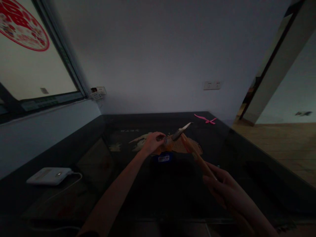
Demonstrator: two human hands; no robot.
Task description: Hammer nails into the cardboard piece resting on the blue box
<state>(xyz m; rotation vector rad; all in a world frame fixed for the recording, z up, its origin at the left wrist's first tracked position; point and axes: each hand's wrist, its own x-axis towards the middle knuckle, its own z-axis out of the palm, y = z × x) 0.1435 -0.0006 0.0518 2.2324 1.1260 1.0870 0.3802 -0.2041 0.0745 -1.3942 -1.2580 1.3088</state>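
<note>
From my remote station I find the left hand (153, 142), at centre frame, with its fingers curled against a small orange-tinted item (168, 143) (too dim to identify). The right hand (221, 182), lower right of centre, is clenched around a long tan implement (196, 155), slanted up and leftward. The implement's far end lies at or near a grey pointed piece (181, 131); I cannot confirm contact. A blue labelled object (163, 158) is noted just below the orange-tinted item. On the dark table (182, 194), I record a pink ribbon (206, 119) towards the upper right and a white device (49, 176) with a cable (77, 179) at lower left.
</note>
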